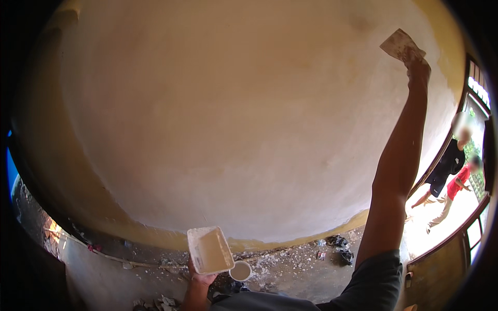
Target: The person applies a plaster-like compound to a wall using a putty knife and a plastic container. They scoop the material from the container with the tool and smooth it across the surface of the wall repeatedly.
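My left hand point(204, 279) grips a rectangular, putty-smeared plastic tub point(226, 261) from beneath, low in front of me. Pale paste coats the tub's inside. High on the right, my right arm is stretched up and my right hand point(418, 68) is closed on a flat, wide putty spreader point(396, 44). The spreader is at the wall point(233, 129), its blade smudged with pale compound. A broad whitish coat covers most of the wall, with yellow paint showing around its edges.
A round white bucket point(240, 271) stands on the floor beside the tub. White flakes point(270, 264) and black plastic bags point(342, 250) litter the wall's foot. Through the doorway at right are a person in dark clothes point(447, 165) and another in a red shirt point(458, 182).
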Tool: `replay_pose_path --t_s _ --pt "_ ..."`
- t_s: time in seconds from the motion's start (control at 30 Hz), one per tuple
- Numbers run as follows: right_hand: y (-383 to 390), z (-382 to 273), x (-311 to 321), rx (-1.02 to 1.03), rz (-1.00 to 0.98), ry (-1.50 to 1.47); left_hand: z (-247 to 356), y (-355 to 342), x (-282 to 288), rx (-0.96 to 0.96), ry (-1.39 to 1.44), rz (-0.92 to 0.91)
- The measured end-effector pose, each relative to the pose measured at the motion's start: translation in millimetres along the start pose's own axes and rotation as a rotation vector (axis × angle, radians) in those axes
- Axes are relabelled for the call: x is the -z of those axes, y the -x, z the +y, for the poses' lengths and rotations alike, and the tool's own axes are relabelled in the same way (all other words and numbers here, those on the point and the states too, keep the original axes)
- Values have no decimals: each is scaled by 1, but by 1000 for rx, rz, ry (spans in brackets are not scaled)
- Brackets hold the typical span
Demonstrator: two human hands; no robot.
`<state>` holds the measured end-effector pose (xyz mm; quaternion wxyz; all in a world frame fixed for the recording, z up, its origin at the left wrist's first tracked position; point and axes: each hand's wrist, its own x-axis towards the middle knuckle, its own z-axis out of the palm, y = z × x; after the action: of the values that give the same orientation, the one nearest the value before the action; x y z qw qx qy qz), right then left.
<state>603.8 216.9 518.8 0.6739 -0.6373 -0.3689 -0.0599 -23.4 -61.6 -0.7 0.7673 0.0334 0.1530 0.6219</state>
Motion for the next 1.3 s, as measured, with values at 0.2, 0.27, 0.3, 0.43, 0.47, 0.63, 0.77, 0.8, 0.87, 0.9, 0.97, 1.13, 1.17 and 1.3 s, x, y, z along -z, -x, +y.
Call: replay_pose_path --t_s 0.2,0.27,0.3,0.43,0.47,0.63,0.77,0.8,0.87,0.9,0.97,1.13,1.17,1.3 --pt "210 -95 -118 1019 -251 -460 -6 -37 -32 -49 -87 -114" --pt "297 -137 -154 750 -274 -348 -7 -39 -29 -93 -92 -132" --pt "314 -147 -162 684 -350 -308 -11 -42 -28 -66 -71 -144" --pt "293 -137 -167 606 -270 -205 -4 -38 -24 -35 -72 -173" --pt "272 -124 -156 687 -258 -213 -1 -34 -22 -41 -73 -182" --pt "90 19 -66 507 -77 -96 -10 -37 -32 -19 -37 -147" --pt "130 44 -42 345 -51 -386 -7 -39 -18 -26 -16 -108" --pt "176 20 -54 584 -62 -188 -5 -41 -15 -41 -27 -69" --pt "245 -16 -89 1426 279 304 -11 -52 -17 -25 -37 -49" --pt "309 -42 -119 869 -130 -311 -14 -54 -17 -6 -49 -118" --pt "381 -92 -140 581 -384 -364 -16 -54 -28 22 -66 -196" --pt "375 -113 -145 481 -434 -183 -14 -50 -38 6 -200 -277" --pt "366 -106 -143 464 -402 -189 -9 -47 -39 4 -203 -269" --pt "310 -72 -110 500 -165 -174 4 -33 -59 8 -225 -255"
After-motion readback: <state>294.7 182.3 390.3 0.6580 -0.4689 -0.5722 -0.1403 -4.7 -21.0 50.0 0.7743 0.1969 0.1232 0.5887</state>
